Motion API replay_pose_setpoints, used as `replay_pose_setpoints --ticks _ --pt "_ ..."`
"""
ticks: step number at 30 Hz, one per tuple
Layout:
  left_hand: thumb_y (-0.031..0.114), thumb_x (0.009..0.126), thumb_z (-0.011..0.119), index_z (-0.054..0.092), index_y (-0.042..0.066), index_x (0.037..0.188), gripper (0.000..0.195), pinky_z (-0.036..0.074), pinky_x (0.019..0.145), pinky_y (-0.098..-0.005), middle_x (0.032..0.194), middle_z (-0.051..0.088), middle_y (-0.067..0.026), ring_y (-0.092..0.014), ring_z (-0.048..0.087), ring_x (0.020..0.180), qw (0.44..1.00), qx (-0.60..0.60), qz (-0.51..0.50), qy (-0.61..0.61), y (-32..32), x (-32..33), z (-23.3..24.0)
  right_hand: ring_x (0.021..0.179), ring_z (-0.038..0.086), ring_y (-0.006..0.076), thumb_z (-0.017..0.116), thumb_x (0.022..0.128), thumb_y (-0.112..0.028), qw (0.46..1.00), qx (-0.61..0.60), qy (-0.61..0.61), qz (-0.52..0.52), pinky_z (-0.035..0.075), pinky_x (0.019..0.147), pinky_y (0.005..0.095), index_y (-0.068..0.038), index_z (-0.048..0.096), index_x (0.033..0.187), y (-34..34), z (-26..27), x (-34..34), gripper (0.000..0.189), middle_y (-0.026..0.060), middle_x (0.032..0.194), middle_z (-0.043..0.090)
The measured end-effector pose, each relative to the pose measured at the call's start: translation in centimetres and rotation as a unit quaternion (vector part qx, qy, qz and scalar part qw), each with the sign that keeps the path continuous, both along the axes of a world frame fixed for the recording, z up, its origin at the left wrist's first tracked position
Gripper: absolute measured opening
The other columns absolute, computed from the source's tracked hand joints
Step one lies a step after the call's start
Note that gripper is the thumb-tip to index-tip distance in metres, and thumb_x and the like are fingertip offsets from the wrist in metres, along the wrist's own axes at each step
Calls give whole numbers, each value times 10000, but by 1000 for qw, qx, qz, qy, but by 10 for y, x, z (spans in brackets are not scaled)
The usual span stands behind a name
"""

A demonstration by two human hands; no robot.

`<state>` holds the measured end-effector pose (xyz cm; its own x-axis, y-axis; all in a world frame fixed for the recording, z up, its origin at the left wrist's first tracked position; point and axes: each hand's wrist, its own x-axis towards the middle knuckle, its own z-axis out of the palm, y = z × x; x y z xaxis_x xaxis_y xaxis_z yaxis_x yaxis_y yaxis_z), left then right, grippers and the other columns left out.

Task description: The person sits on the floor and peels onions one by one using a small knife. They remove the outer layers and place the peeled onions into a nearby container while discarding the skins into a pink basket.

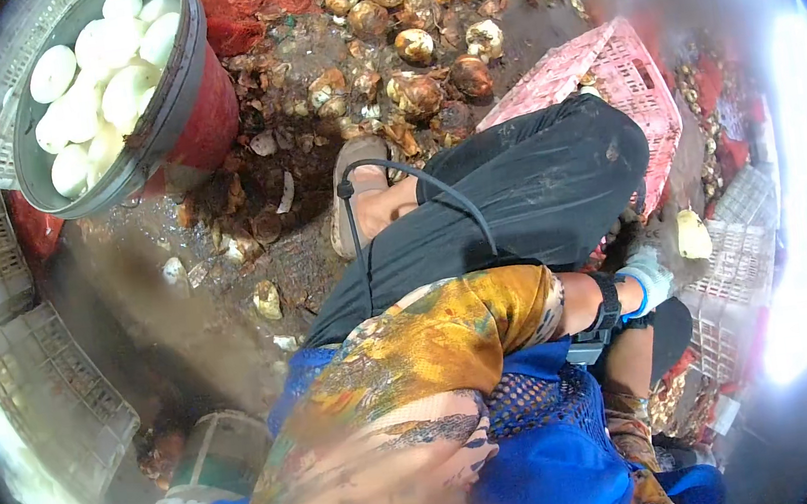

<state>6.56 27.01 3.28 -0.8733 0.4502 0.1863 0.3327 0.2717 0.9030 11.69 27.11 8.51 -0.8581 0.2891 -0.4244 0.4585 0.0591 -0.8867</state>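
Note:
My left hand (650,278), in a pale glove with a blue cuff, is at the right beyond the patterned sleeve. Its fingers blur into a grey area, so its grip is unclear. A pale, peeled onion-like bulb (693,235) shows just beyond it, and I cannot tell whether the hand touches it. My right forearm comes up from below towards the same spot; the right hand itself is hidden behind the left wrist. Near both arms stands a pink plastic crate (646,101), beside my dark-trousered knee.
A red bucket (202,118) with a grey rim holds many peeled white bulbs (127,93) at upper left. Unpeeled brown onions (418,91) and skins litter the wet ground. White plastic crates (48,371) line the left; another crate (730,265) is at right. A lidded pail (221,456) stands lower left.

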Motion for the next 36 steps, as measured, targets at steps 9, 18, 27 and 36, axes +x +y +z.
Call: replay_pose_setpoints --ticks 9,18,27,36 --pt "211 849 573 700 61 966 229 500 817 -480 1000 699 -176 -349 653 980 992 74 87 -53 -15 -3 7 969 618 149 604 889 -3 1000 -8 3 14 524 837 297 17 574 1273 -3 -6 -2 385 57 1124 656" --pt "244 700 750 547 43 1174 553 467 921 -465 1108 642 -185 -335 620 1051 944 291 147 -43 -114 -22 57 987 617 148 615 881 12 999 -34 16 28 520 858 299 13 580 1266 -24 -15 0 386 52 1143 659" --pt "278 552 927 394 25 1382 1018 435 1025 -449 1215 585 -195 -321 586 1122 952 274 135 28 -197 -51 48 1005 616 147 626 874 26 982 -31 136 126 516 879 300 8 586 1260 -70 -24 -43 388 47 1162 662" --pt "215 587 916 357 -18 1379 996 457 1031 -404 1300 484 -186 -292 533 1203 972 54 115 197 -223 -40 47 1065 630 162 628 918 -97 932 -44 316 171 509 918 340 17 579 1245 -83 -15 -41 350 99 1164 687"
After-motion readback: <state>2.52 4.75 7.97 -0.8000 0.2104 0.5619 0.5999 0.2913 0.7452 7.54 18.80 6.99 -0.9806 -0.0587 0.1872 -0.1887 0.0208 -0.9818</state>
